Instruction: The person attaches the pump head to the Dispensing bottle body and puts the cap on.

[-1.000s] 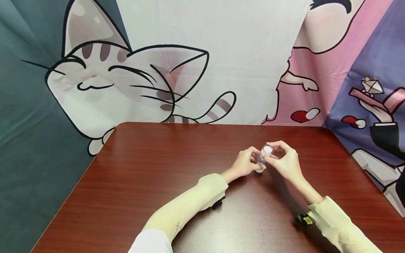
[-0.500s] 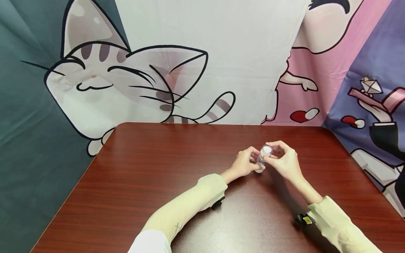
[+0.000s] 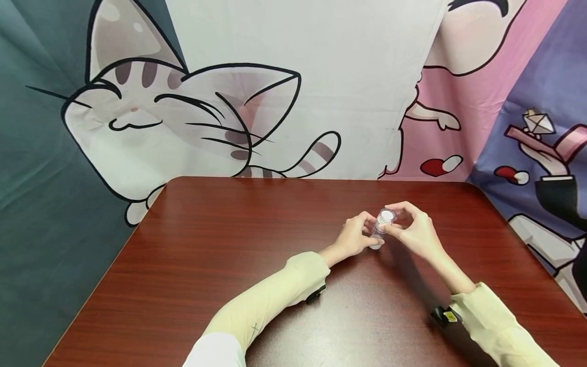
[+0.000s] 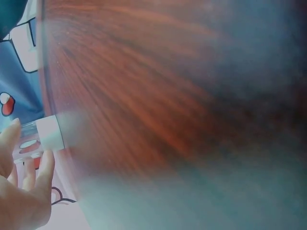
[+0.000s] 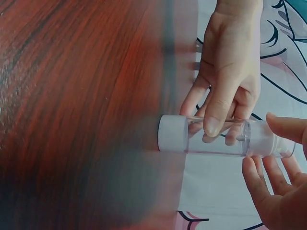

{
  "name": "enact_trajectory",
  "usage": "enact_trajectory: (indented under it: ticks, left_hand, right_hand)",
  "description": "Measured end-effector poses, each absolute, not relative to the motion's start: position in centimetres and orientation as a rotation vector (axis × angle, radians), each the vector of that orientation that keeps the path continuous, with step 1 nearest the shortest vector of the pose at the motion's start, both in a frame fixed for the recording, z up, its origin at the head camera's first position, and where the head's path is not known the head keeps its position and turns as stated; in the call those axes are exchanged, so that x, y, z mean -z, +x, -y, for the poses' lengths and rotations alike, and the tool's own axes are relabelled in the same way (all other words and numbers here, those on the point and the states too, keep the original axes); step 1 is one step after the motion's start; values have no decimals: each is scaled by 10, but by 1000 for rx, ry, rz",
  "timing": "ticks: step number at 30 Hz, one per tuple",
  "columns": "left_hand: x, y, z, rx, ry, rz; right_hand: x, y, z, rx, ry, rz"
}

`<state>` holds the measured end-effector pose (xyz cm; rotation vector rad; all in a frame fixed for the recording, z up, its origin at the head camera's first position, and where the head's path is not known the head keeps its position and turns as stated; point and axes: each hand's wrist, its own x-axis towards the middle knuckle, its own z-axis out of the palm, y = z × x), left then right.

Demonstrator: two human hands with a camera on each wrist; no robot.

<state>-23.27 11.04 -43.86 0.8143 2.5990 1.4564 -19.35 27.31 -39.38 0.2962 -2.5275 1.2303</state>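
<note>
A clear plastic bottle (image 3: 378,234) stands tilted over the right part of the table, between both hands. Its white base (image 5: 172,133) points down and its white top part sits inside a clear cap (image 3: 387,214). In the right wrist view the see-through body (image 5: 216,146) looks empty. My left hand (image 3: 352,237) grips the body with thumb and fingers. Up at the cap end, my right hand (image 3: 418,235) pinches the bottle between thumb and fingers. The left wrist view catches the white base (image 4: 50,133) beside the fingers of the left hand (image 4: 26,203).
The glossy brown table (image 3: 206,229) spreads around the arms. Behind it hangs a cartoon-printed cloth (image 3: 298,117). A dark device (image 3: 444,316) is strapped at the right wrist, another (image 3: 316,294) at the left.
The right forearm has shifted slightly to the right. Both hands keep their hold on the bottle, which has hardly moved.
</note>
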Motion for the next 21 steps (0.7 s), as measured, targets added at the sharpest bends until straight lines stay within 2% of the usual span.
enact_trajectory:
  ticks: [21]
  left_hand:
    - [439, -227, -111, -1439, 796, -2716]
  right_hand:
    - [393, -191, -268, -1229, 421, 2469]
